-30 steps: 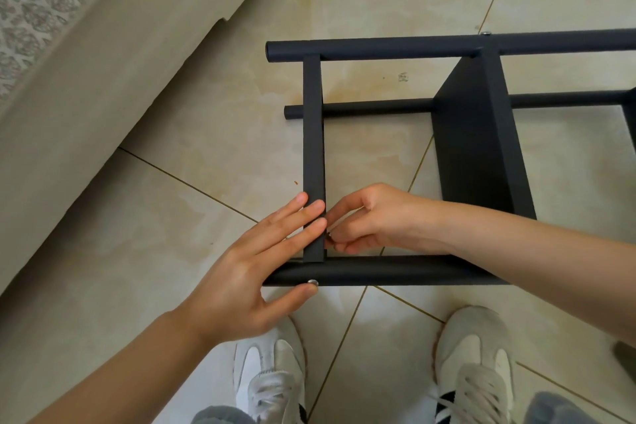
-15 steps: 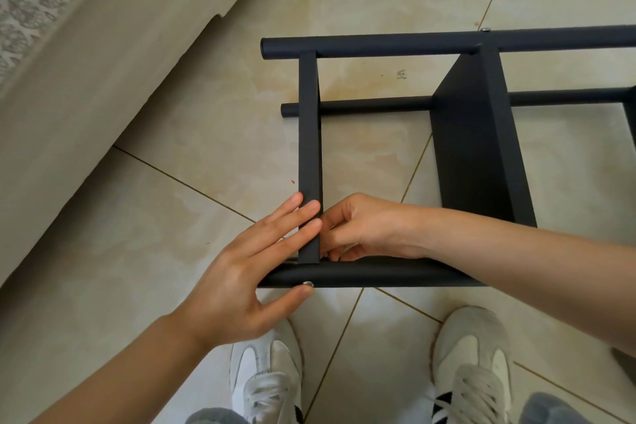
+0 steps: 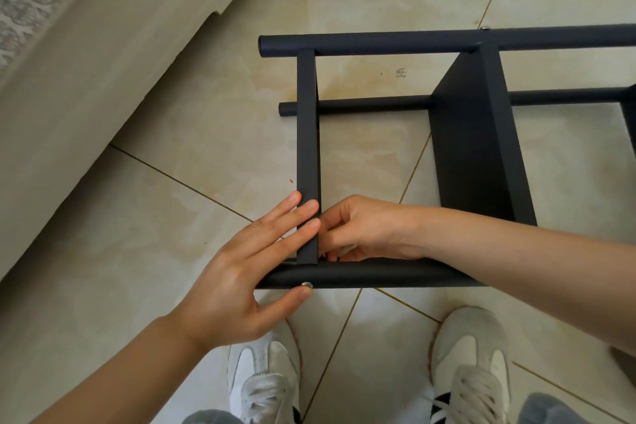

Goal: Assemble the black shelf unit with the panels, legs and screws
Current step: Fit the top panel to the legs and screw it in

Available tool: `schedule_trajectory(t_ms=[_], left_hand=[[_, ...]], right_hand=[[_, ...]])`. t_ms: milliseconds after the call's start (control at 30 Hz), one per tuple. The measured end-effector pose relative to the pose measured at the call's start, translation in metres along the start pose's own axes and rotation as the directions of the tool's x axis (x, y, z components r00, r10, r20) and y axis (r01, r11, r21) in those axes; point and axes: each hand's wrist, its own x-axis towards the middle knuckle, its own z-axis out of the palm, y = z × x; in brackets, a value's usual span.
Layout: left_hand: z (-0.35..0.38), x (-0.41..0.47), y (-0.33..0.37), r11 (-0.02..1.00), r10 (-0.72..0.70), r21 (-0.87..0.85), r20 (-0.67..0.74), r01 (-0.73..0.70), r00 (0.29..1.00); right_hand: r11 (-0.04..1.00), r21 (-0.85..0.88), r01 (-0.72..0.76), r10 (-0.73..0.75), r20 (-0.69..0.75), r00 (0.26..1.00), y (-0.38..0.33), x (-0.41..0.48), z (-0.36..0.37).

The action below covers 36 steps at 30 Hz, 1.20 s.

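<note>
Black shelf unit [image 3: 478, 148] lies on its side on beige tiled floor [image 3: 172, 217], just ahead of white shoes [image 3: 265, 379]. Left hand [image 3: 234, 282]: arm enters from lower left, fingers straight and together, laid flat across near end of narrow end panel [image 3: 307, 148]; thumb spread apart, tip touching silver screw [image 3: 306, 284] in near leg [image 3: 378, 274]. Right hand [image 3: 368, 227]: forearm crosses from right above near leg, fingers curled against panel's inner face at corner joint; whether they pinch anything cannot be told.
</note>
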Motion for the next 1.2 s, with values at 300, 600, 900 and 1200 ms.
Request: schedule_trajectory(t_ms=[300,600,900,1200], left_hand=[[-0.002,0.002,0.0,1.0,0.01,0.03,-0.004,-0.01,1.0],[-0.002,0.003,0.004,1.0,0.009,0.017,-0.054,-0.008,0.998],[-0.002,0.003,0.001,1.0,0.019,0.012,-0.062,-0.018,0.998],[-0.001,0.003,0.002,1.0,0.007,-0.004,-0.064,-0.007,0.998]], right_hand=[[0.993,0.096,-0.063,0.047,0.156,0.987,0.002,0.0,-0.007],[0.978,0.1,-0.184,0.151,0.273,0.95,-0.001,0.009,-0.015],[0.98,0.051,-0.195,0.173,0.275,0.946,-0.003,0.014,-0.014],[0.981,-0.018,-0.192,0.19,0.253,0.949,-0.007,0.014,-0.016]])
